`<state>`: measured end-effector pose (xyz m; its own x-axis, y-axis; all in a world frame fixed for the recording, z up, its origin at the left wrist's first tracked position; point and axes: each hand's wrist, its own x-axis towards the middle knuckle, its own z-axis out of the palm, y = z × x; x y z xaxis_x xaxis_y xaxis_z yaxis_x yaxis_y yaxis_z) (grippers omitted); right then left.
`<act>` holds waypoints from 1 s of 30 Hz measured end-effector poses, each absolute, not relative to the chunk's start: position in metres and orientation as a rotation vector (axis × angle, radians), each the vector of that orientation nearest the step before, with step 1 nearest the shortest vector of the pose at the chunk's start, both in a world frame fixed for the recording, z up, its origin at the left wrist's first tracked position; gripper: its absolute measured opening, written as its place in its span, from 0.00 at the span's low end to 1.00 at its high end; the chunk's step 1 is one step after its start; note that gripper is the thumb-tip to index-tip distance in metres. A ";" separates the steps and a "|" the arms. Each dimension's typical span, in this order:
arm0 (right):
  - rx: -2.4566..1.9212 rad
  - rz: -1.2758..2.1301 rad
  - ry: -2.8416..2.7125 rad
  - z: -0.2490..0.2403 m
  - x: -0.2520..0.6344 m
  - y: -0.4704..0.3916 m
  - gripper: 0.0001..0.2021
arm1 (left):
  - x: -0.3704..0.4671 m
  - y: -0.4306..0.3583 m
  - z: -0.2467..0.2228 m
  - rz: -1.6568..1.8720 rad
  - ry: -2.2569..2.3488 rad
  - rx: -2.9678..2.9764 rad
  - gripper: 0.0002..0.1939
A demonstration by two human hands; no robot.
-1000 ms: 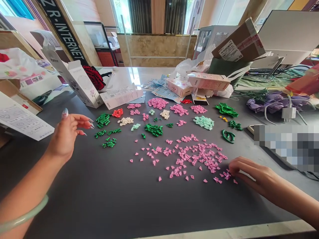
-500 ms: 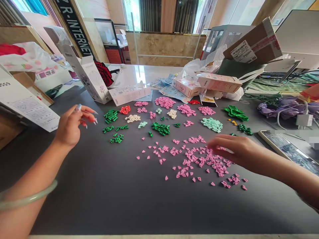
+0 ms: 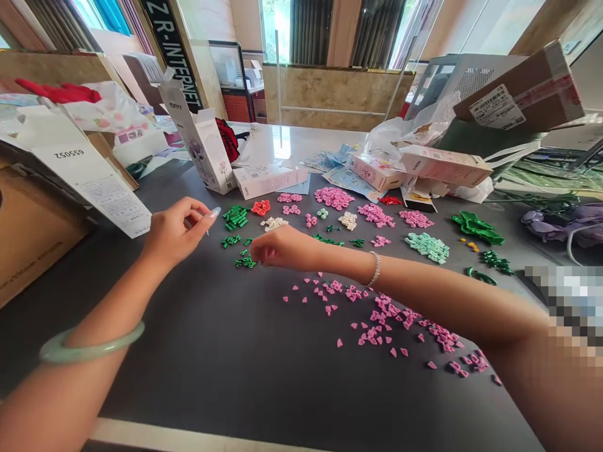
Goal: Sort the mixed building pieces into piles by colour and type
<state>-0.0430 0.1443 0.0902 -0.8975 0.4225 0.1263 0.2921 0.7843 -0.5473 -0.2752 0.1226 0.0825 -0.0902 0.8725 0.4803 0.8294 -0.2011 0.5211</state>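
My left hand [image 3: 175,231] is raised over the table's left side, left of the green brick pieces. Its fingers are curled and the thumb tip lies close to them; anything between them is too small to make out. My right hand [image 3: 276,247] reaches across to the left, just right of the small green pieces [image 3: 245,261]. Its fingers curl downward, and what they hold, if anything, is hidden. A heap of green brick pieces [image 3: 235,218] lies between and beyond the hands. Cream pieces [image 3: 274,223] show behind the right hand. Pink pieces [image 3: 374,334] are scattered below the right forearm.
Sorted piles of pink [image 3: 334,198], red-orange [image 3: 260,208] and mint [image 3: 427,247] pieces lie farther back. Cartons [image 3: 198,147] stand at left; pink boxes [image 3: 445,164] and a brown carton [image 3: 522,88] stand at right. Purple flowers [image 3: 560,221] lie at the right edge.
My right hand has swung left from the scattered pink pieces to the green ones. My left hand's fingers have drawn together from a looser spread. The view has shifted left.
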 end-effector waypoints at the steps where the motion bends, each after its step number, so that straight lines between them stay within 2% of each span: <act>1: -0.552 0.756 -2.738 0.088 -0.049 0.146 0.11 | -0.274 0.122 0.083 1.158 1.963 2.089 0.17; 10: -0.604 0.724 -2.749 0.074 -0.070 0.153 0.09 | -0.281 0.128 0.077 0.950 2.017 2.122 0.18; 20: -0.681 0.694 -2.720 0.089 -0.058 0.163 0.10 | -0.277 0.124 0.085 0.531 1.743 2.229 0.21; 25: -0.772 0.729 -2.822 0.101 -0.028 0.166 0.07 | -0.275 0.123 0.085 0.490 1.749 2.231 0.22; 30: -0.757 0.689 -3.014 0.104 -0.015 0.155 0.10 | -0.273 0.125 0.082 0.497 1.743 2.245 0.23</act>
<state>-0.0145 0.1552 0.1044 -0.8861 0.4413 -0.1421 0.4592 0.7932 -0.4000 -0.2731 0.1247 0.0819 0.2237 0.9684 0.1105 0.8812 -0.2494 0.4016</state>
